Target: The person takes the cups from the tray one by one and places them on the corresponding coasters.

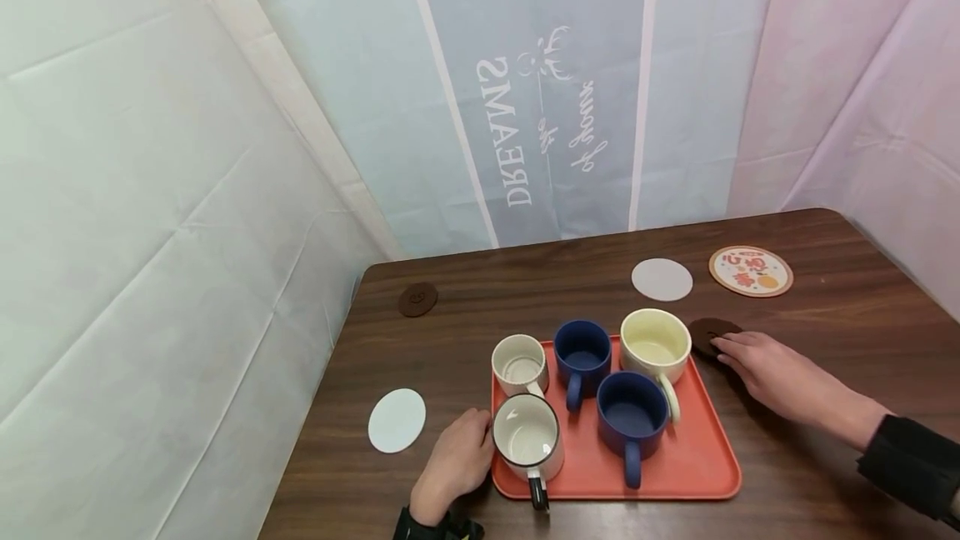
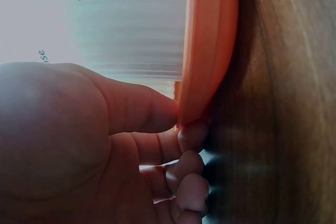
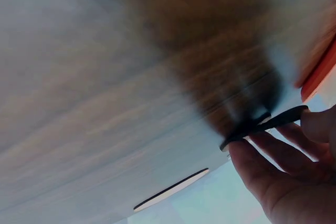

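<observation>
My left hand [image 1: 462, 450] grips the left edge of the orange-red tray [image 1: 686, 473]; in the left wrist view the thumb [image 2: 152, 109] and fingertips pinch its rim. My right hand [image 1: 776, 377] holds a dark brown round coaster [image 1: 705, 332] just right of the tray; in the right wrist view the coaster [image 3: 286, 118] sits tilted between thumb and fingers. On the tray stand a cream ribbed mug [image 1: 517, 361], a white mug [image 1: 527, 432] with black rim and handle, two blue mugs [image 1: 582, 352] [image 1: 630, 419] and a pale yellow mug [image 1: 654, 340].
A white round coaster [image 1: 397, 421] lies at the left, with a brown coaster [image 1: 417, 299] farther back. Behind the tray on the right are another white coaster [image 1: 662, 279] and a patterned coaster [image 1: 752, 272]. Fabric curtains [image 1: 570, 107] hang behind the wooden table [image 1: 510, 290].
</observation>
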A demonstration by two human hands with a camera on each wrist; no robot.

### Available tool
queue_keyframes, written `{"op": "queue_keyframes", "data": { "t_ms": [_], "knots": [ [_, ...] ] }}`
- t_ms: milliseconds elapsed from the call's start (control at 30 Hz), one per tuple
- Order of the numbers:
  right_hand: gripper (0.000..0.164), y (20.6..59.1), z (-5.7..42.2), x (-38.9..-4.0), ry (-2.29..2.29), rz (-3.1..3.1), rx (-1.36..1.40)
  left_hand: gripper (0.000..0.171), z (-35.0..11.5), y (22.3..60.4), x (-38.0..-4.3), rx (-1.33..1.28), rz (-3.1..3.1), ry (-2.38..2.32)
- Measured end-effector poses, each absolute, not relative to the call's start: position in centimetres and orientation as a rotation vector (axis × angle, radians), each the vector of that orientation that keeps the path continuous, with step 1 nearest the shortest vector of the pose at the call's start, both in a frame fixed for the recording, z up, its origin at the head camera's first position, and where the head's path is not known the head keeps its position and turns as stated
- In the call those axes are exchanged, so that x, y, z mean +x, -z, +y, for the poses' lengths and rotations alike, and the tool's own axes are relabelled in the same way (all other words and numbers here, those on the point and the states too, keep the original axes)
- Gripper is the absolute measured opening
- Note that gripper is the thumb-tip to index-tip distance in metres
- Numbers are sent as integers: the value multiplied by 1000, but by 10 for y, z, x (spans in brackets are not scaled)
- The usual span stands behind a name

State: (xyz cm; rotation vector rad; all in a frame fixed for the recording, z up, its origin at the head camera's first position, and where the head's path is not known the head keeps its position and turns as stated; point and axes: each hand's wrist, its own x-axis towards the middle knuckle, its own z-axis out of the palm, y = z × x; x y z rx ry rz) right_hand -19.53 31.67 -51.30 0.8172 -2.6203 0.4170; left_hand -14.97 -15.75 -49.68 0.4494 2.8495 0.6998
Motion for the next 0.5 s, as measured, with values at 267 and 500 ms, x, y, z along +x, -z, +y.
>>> {"op": "queue_keyframes", "data": {
  "t_ms": [267,500],
  "knots": [
    [33,513,301,-213,-477,-2612,858,17,-158,500,-150,437,2836,-703],
    [35,510,285,-232,-540,-2579,951,18,-158,500,-151,413,2830,-702]
  ]
}}
